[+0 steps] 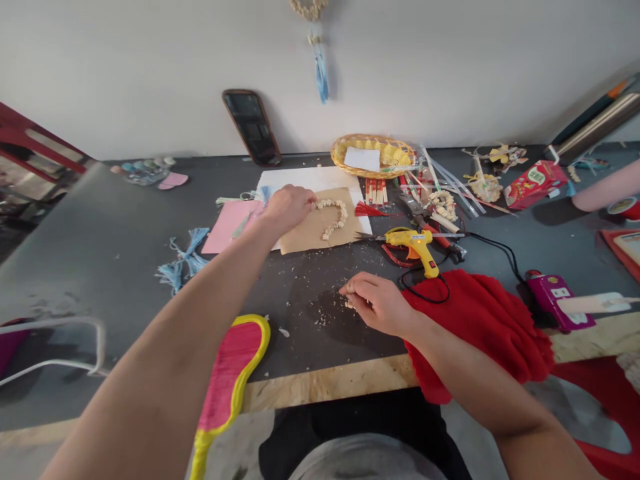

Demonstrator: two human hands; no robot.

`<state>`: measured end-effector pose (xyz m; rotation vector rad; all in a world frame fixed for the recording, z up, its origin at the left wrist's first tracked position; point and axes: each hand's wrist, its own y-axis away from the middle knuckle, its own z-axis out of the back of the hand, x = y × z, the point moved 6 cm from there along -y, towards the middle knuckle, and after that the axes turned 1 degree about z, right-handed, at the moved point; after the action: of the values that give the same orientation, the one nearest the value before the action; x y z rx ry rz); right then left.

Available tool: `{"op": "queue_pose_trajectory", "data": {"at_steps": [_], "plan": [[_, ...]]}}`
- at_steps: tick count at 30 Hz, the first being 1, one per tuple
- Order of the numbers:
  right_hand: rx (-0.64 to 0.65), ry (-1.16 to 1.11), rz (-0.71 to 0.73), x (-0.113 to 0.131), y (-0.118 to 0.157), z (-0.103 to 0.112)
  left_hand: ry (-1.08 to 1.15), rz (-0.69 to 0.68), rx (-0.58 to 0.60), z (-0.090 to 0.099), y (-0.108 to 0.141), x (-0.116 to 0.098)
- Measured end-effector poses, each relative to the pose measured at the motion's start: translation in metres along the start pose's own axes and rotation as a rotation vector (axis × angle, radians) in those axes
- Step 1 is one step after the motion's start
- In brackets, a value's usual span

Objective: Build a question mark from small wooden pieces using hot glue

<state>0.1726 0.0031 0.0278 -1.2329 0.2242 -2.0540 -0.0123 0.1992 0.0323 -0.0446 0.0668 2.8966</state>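
My left hand [290, 208] reaches over brown paper [300, 239], its fingers drawn together at the upper left end of a curved row of small pale chips [343, 215]. Whatever those fingers grip is hidden. Closer to the table's front edge, my right hand [376, 303] is closed, thumb and fingers bent together just above the dark table. A few small pale chips [349, 304] show under its fingertips; whether it holds one I cannot tell. Pale crumbs [324, 313] are scattered beside it. A yellow glue gun [417, 248] lies beyond my right hand.
A red cloth [477, 327] lies under my right forearm. A pink-and-yellow paddle-shaped thing [239, 370] overhangs the front edge. Behind are a phone [253, 127], a wicker basket [374, 172] and pliers [435, 230]. Blue tassels [185, 259] lie left; a purple power strip [559, 300] right.
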Motion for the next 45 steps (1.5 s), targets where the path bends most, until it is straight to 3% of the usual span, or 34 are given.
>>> {"op": "queue_pose_trajectory", "data": {"at_steps": [11,20,25,31,45], "plan": [[0.027,-0.010,-0.010,-0.003,0.002,-0.003,0.062,0.032,-0.028,0.006,0.000,0.008],[0.063,-0.004,-0.024,-0.002,0.001,-0.004,0.148,0.124,-0.066,0.010,0.006,0.030],[0.079,0.009,-0.032,-0.004,0.002,-0.006,0.192,0.039,-0.038,0.004,0.008,0.019],[0.091,0.019,-0.032,-0.004,0.001,-0.006,0.185,0.032,-0.008,0.002,0.011,0.005],[0.089,0.009,-0.022,-0.003,0.002,-0.006,0.140,0.041,-0.016,0.000,0.007,0.004]]}}
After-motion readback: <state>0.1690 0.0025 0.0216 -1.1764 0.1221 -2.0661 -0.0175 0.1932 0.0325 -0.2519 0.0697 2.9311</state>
